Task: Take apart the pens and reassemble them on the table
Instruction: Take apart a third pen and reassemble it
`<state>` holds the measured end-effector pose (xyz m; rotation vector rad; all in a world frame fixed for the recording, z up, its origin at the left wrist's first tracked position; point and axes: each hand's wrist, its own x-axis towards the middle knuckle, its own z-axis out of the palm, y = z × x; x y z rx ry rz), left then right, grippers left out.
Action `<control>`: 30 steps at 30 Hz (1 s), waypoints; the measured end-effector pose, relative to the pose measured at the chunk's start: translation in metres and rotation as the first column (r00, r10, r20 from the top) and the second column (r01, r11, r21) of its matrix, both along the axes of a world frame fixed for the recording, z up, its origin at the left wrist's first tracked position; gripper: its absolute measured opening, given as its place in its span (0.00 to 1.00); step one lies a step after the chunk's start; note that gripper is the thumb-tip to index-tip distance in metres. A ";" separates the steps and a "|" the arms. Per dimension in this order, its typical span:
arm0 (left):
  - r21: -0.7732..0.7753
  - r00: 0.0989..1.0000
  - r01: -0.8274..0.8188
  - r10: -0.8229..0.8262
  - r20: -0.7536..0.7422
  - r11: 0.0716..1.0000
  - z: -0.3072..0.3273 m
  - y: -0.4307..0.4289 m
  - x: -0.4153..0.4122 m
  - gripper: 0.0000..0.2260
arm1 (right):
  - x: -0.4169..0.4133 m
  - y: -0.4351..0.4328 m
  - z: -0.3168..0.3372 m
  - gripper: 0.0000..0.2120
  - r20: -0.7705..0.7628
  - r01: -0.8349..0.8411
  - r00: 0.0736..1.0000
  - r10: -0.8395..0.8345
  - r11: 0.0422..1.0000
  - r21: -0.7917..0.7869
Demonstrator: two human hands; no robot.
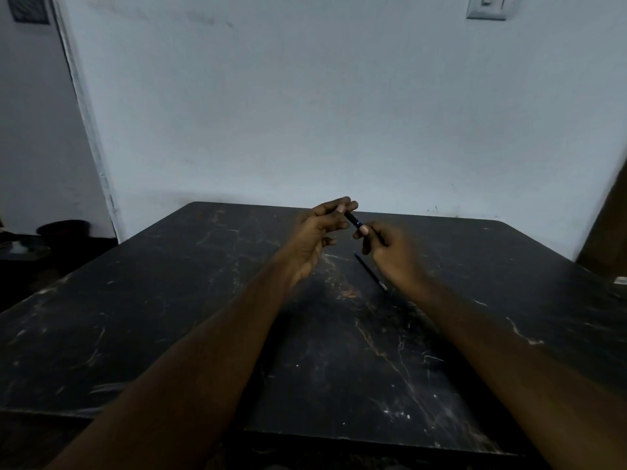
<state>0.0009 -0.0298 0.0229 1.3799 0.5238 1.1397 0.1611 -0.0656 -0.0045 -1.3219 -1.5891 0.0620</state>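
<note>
Both forearms reach out over the dark, scratched table (142,320), and the 2 hands meet above its far half, both gripping 1 dark pen (353,220) in the air between them.

The left hand (317,237) is turned with its palm toward the right hand. Its thumb and first fingers (334,206) are pinched around the upper, far end of the pen, while the lower fingers curl loosely inward without touching anything that can be made out. So this hand is partly closed, grasping only at the fingertips.

The right hand (390,251) shows its back to the camera. Its thumb and forefinger pinch the nearer, lower end of the pen, and the remaining fingers are folded toward the palm. A thin dark part of the pen seems to run on behind the knuckles, though the blur and dim light make that hard to confirm.

The pen slants from the left fingertips down to the right fingertips, clear of the table surface. Only a short stretch of it shows between the 2 grips.

A second slim item, a blue pen part (371,271), lies flat on the table just below and beside the right hand, angled along the inner edge of that wrist. Neither hand touches it. Whether it is a refill or a whole pen cannot be told.
</note>
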 end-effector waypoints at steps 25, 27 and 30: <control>0.027 0.980 -0.181 0.182 -0.074 0.983 -0.006 0.004 -0.002 0.06 | 0.002 0.006 -0.006 0.11 0.006 -0.065 0.998 0.065 0.997 0.027; 0.018 0.988 -0.143 0.143 -0.064 0.990 -0.005 0.004 -0.002 0.07 | 0.002 0.007 -0.006 0.11 0.001 -0.076 0.997 0.076 0.997 0.020; -0.019 1.000 -0.019 0.018 -0.023 1.000 -0.002 0.002 0.000 0.05 | 0.003 0.006 -0.006 0.12 -0.020 -0.075 0.997 0.075 0.997 0.025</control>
